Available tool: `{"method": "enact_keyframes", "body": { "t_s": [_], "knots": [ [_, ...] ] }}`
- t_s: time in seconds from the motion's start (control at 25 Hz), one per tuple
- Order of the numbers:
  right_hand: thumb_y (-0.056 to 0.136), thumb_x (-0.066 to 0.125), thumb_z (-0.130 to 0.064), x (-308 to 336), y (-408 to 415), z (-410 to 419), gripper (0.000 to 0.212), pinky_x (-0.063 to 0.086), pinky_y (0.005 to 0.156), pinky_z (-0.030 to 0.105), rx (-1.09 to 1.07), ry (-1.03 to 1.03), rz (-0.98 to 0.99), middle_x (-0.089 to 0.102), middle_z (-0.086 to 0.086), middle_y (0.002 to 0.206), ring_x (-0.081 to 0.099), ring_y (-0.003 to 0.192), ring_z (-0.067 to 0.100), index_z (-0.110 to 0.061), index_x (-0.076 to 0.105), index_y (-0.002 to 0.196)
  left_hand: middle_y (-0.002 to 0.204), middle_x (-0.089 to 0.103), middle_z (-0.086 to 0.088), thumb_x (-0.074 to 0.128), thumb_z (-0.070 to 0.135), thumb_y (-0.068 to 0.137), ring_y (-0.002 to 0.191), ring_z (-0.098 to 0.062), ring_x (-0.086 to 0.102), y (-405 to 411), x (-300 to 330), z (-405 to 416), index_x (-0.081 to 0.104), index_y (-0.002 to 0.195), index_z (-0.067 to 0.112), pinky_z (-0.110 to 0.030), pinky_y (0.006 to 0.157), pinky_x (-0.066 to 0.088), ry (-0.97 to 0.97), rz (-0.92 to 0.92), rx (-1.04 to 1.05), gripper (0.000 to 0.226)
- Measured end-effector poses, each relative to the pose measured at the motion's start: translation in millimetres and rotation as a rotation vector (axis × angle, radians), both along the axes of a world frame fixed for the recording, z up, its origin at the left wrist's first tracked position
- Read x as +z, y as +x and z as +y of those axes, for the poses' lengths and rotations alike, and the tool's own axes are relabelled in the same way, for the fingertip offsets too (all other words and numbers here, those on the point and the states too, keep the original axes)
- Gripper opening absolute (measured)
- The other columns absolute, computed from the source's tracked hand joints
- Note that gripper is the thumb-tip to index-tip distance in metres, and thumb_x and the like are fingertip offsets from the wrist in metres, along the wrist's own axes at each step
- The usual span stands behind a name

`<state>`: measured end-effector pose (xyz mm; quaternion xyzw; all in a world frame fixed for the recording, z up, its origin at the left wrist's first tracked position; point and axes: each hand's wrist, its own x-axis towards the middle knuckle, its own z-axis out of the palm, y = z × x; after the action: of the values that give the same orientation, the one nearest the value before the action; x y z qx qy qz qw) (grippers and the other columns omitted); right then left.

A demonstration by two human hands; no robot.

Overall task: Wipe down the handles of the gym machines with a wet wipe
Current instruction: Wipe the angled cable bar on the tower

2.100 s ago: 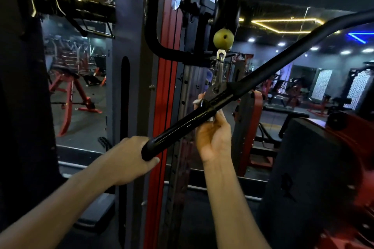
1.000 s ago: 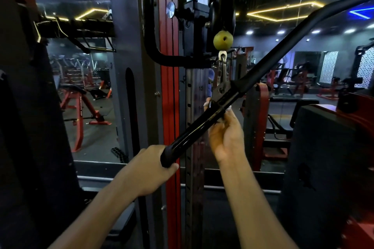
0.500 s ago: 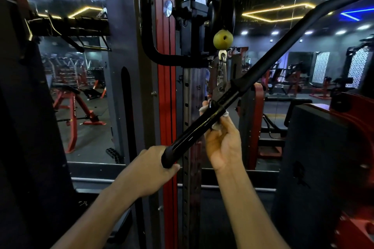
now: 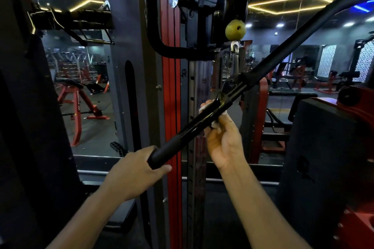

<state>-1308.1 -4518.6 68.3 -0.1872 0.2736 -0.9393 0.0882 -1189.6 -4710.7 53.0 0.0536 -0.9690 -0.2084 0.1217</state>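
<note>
Taking the long black pulldown bar (image 4: pixel 238 95) as the landmark, it runs on a slant from low at centre up to the upper right edge. Well to its left, reflected gym benches with red frames (image 4: pixel 81 107) stand on a grey floor. The left hand (image 4: pixel 133 174) grips the bar's lower left end, fingers curled round the matte black end grip (image 4: pixel 162 153) and thumb tucked under its tip. Behind the bar rises the machine's upright, a red column (image 4: pixel 172 87) beside a grey perforated post (image 4: pixel 199 91) stamped with numbers. A curved black tube (image 4: pixel 153 32) with a chrome cap bends in above the bar's lower half. Just right of the left hand, the right hand (image 4: pixel 222 137) reaches up from beneath the bar's glossy middle stretch, fingers wrapped round it and pinching a white wet wipe (image 4: pixel 217 122) against the bar's underside; bits of the wipe show on either side of the bar. Above the bar's midpoint a yellow-green cable stopper ball (image 4: pixel 235 29) hangs over a metal clip (image 4: pixel 234 46) that links down to the bar. Below the bar's upper right half sits a black pad (image 4: pixel 323 157) with red frame (image 4: pixel 360 218).
</note>
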Motion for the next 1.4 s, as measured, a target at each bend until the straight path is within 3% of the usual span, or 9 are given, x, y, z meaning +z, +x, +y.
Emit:
{"method": "enact_keyframes", "body": {
  "t_s": [0.12,0.28,0.4,0.48,0.6,0.8,1.12,1.28,1.4],
  "knots": [
    [0.104,0.049,-0.013,-1,1,-1,0.034,0.046,0.111,0.045,-0.009,0.046,0.006,0.066,0.019,0.120,0.062,0.117,0.032,0.005,0.059,0.131,0.076,0.067,0.008,0.067,0.053,0.091,0.060,-0.004,0.065,5,-1,-4,0.056,0.100,0.040,-0.027,0.061,0.057,0.002,0.030,0.080,0.020],
    [0.105,0.048,-0.015,7,2,-6,0.028,0.056,0.093,0.036,0.036,-0.092,-0.043,0.068,0.014,0.115,0.070,0.100,0.024,-0.003,0.063,0.126,0.064,0.066,0.001,0.072,0.034,0.090,0.047,-0.006,0.060,4,5,-1,0.062,0.085,0.027,-0.028,0.049,0.052,0.149,-0.026,-0.016,0.013],
    [0.103,0.051,-0.013,-12,25,-24,0.026,0.058,0.090,0.036,0.107,-0.048,-0.072,0.070,0.013,0.114,0.070,0.103,0.024,-0.006,0.065,0.123,0.061,0.060,0.003,0.073,0.029,0.089,0.044,-0.003,0.054,6,3,-1,0.062,0.085,0.021,-0.021,0.047,0.045,0.189,-0.064,-0.038,0.014],
    [0.103,0.051,-0.012,-12,28,-22,0.025,0.058,0.089,0.036,0.049,-0.005,-0.048,0.070,0.013,0.115,0.070,0.105,0.025,-0.006,0.066,0.122,0.062,0.060,0.003,0.073,0.028,0.089,0.044,-0.004,0.054,5,1,-2,0.061,0.086,0.021,-0.020,0.047,0.044,0.216,-0.080,-0.041,0.014],
    [0.104,0.052,-0.017,12,17,-4,0.024,0.058,0.083,0.032,-0.082,-0.020,-0.030,0.072,0.013,0.109,0.071,0.094,0.022,-0.008,0.074,0.110,0.062,0.060,0.003,0.073,0.026,0.089,0.044,-0.005,0.054,4,-2,-1,0.060,0.087,0.020,-0.020,0.046,0.044,0.243,-0.100,-0.053,0.015],
    [0.105,0.051,-0.019,-4,37,-13,0.027,0.057,0.085,0.031,-0.060,0.057,-0.019,0.071,0.013,0.112,0.070,0.093,0.019,-0.005,0.066,0.121,0.054,0.054,0.004,0.072,0.023,0.089,0.040,-0.004,0.050,4,-7,1,0.057,0.080,0.015,-0.021,0.044,0.040,0.301,-0.107,-0.080,0.019],
    [0.100,0.053,-0.020,22,37,-8,0.030,0.057,0.081,0.029,-0.297,0.074,-0.080,0.073,0.009,0.099,0.071,0.083,0.015,-0.005,0.067,0.121,0.065,0.060,0.001,0.068,0.022,0.091,0.040,-0.004,0.052,5,-11,1,0.058,0.091,0.019,-0.022,0.044,0.043,0.337,-0.135,-0.144,0.010],
    [0.098,0.054,-0.020,-13,61,-35,0.036,0.056,0.093,0.038,-0.240,0.200,-0.093,0.072,0.017,0.118,0.070,0.101,0.026,-0.001,0.065,0.127,0.068,0.062,-0.002,0.068,0.019,0.090,0.040,-0.005,0.053,4,-11,-8,0.058,0.093,0.019,-0.023,0.044,0.046,0.349,-0.131,-0.147,0.010],
    [0.099,0.054,-0.017,6,55,-31,0.026,0.057,0.085,0.034,-0.357,0.196,-0.114,0.075,0.011,0.101,0.071,0.090,0.021,-0.005,0.071,0.114,0.065,0.060,-0.001,0.068,0.019,0.090,0.044,-0.008,0.053,6,-14,-11,0.059,0.089,0.016,-0.024,0.045,0.046,0.352,-0.131,-0.167,0.010]
  ]
}}
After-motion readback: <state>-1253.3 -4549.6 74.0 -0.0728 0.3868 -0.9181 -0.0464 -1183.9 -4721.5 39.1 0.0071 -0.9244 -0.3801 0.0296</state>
